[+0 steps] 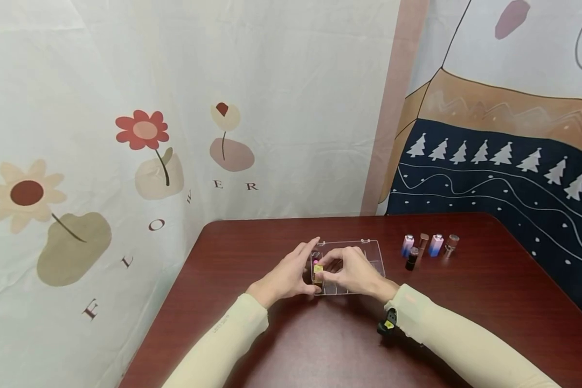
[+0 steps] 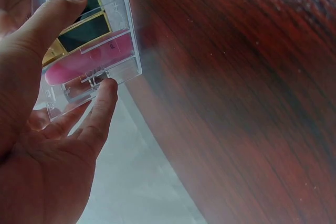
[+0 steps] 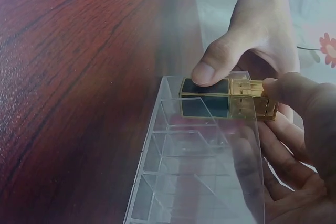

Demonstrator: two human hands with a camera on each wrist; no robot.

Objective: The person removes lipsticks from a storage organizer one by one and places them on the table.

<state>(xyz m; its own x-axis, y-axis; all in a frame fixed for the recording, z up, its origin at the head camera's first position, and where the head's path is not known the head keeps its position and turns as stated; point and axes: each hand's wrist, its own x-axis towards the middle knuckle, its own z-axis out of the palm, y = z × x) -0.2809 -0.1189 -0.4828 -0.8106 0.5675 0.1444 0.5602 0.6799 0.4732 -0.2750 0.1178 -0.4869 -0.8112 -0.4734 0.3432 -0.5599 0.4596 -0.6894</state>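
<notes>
A clear plastic organizer box with divided compartments sits on the table, its left end between my hands. My left hand grips that end, thumb on the near side and fingertips at the far side by a hinge. My right hand pinches the gold base of a gold and dark lipstick at the leftmost compartments. The left thumb lies against the lipstick's dark panel in the right wrist view. Beside it in the box is a pink tube. Another gold-edged dark piece shows under the left thumb.
To the right of the box stand several lipstick tubes: two white-to-blue ones, a brown one, a black one and one with a clear lower part. The dark red table meets hanging cloths at the back.
</notes>
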